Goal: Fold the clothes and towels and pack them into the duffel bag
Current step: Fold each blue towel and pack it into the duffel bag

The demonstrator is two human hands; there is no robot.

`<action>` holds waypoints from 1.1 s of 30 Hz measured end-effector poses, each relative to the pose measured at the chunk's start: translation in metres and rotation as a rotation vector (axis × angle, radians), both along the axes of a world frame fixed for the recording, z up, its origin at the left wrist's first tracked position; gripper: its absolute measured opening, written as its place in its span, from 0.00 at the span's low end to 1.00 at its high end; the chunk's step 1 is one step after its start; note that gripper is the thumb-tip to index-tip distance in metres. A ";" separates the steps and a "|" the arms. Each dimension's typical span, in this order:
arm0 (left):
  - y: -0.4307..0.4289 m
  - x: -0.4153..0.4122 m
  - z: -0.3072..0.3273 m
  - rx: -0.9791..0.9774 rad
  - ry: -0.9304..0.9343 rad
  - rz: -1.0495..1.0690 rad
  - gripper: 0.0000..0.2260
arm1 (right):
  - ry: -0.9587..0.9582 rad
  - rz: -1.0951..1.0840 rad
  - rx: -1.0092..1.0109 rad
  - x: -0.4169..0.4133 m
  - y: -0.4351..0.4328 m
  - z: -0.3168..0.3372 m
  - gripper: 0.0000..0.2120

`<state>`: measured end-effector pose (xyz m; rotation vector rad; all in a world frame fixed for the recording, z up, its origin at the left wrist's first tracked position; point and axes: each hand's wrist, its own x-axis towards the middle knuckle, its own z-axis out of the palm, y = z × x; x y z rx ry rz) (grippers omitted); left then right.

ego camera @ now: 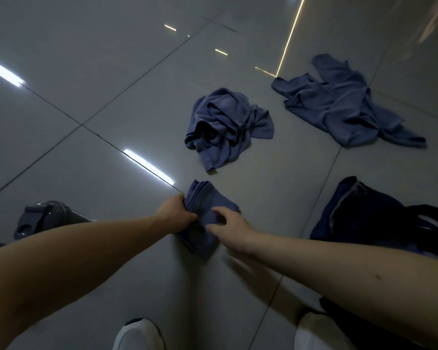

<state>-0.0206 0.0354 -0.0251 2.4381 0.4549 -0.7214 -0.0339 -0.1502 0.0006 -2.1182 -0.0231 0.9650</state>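
From the head view, your left hand (173,210) is closed round the 9 o'clock edge of the folded blue towel (208,198), fingers tucked into its layers. Your right hand (229,223) has its fingers curled down on top of the towel, pinching the cloth; it is a little blurred. The towel lies on the floor (86,72) just ahead of you. A crumpled garment (225,127) sits at 12 o'clock from it, apart, and a flatter garment (339,104) at 1 o'clock, well away. The dark bag (359,218) lies at 3 o'clock, near your right forearm. A grey plastic object (43,215) stands at 9 o'clock, partly behind your left arm.
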 end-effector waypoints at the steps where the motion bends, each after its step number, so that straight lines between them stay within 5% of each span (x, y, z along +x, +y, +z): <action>1: -0.006 -0.001 0.009 -0.018 -0.003 -0.015 0.13 | 0.040 -0.092 0.050 0.000 -0.001 0.005 0.30; 6: -0.040 -0.010 0.064 -0.051 -0.106 -0.135 0.15 | 0.406 -0.527 0.395 -0.005 -0.003 0.060 0.15; 10: -0.067 -0.014 0.116 -0.114 -0.155 -0.248 0.13 | 0.474 -0.670 0.532 -0.005 -0.017 0.105 0.18; 16: -0.110 -0.017 0.183 -0.229 -0.307 -0.257 0.15 | 0.416 -0.715 0.623 -0.005 -0.058 0.178 0.17; 25: -0.164 -0.037 0.215 -0.839 -0.340 0.354 0.15 | 0.329 -0.667 0.636 -0.022 -0.121 0.200 0.24; 28: -0.178 -0.048 0.208 -0.868 -0.333 0.406 0.11 | 0.275 -0.587 0.593 -0.033 -0.132 0.198 0.21; 33: -0.192 -0.061 0.199 -0.702 -0.388 0.190 0.09 | 0.126 -0.519 0.503 -0.046 -0.154 0.187 0.13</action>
